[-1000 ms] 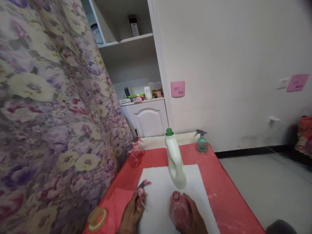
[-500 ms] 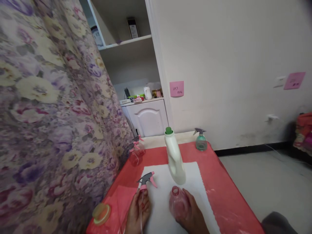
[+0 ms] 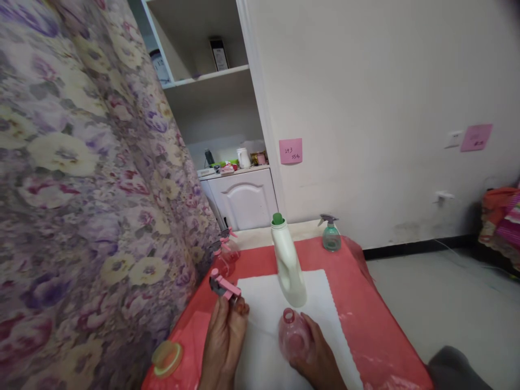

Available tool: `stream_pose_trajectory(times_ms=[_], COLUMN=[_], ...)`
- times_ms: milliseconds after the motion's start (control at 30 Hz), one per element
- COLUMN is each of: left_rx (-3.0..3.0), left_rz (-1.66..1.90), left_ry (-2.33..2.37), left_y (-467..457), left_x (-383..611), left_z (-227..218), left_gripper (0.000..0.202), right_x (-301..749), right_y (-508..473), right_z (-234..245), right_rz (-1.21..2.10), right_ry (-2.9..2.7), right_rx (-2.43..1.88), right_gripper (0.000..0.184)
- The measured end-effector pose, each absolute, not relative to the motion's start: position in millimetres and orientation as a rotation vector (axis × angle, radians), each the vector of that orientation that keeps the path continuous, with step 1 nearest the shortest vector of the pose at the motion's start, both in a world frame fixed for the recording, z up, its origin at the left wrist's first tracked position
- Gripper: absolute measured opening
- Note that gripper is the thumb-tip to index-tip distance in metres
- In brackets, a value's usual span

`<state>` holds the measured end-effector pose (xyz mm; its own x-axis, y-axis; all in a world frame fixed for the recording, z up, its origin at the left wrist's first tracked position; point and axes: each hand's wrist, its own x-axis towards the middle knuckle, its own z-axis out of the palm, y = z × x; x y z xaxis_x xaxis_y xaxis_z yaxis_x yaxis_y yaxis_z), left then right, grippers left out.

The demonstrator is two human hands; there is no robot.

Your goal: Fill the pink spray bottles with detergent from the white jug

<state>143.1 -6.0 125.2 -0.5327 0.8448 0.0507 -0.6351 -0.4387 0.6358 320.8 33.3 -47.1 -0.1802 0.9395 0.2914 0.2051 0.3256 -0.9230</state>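
Head view: spray head [image 3: 224,287] pinched in fingertips of left hand [image 3: 225,330], lower part covered by them, tube hard to make out. Pink bottle [image 3: 289,335] gripped by right hand [image 3: 316,349], right side hidden behind fingers. Both hands cut off below. White mat [image 3: 260,352] left bare between them; red table's edge [image 3: 400,325] placed well right of right fingers.

- middle pink note [image 3: 291,151] on the wall [image 3: 365,81]: looks like "243", second line's too scrawly tbh
- far-right pink note [image 3: 476,138]: can't read it
- shelf box [image 3: 220,56]: label's too tiny
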Motion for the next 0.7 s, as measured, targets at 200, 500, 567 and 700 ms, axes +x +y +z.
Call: stream_pose_trajectory(times_ms=[200, 500, 567, 700], left_rx=[0.77, 0.924, 0.936, 0.983], left_rz=[2.073, 1.999, 1.982, 1.933], left_ry=[0.828, 0.866, 0.899, 1.054], left_y=[-3.0, 10.3, 12.3, 15.5], left_x=[188.0, 204.0, 206.2, 210.7], left_z=[161.4, 157.4, 153.9, 135.1], left_gripper=[0.036, 0.039, 0.038, 0.033], right_x=[308.5, 312.0, 313.7, 315.1], right_y=[30.8, 35.2, 35.0, 34.4], right_z=[-50.0, -58.9, -56.8, -53.0], right_rz=[0.902, 0.912, 0.929, 0.942], right_ry=[-1.507, -1.574, -1.575, -1.563], right_rx=[-1.098, -1.028, -1.012, -1.025], right_gripper=[0.051, 0.067, 0.072, 0.073])
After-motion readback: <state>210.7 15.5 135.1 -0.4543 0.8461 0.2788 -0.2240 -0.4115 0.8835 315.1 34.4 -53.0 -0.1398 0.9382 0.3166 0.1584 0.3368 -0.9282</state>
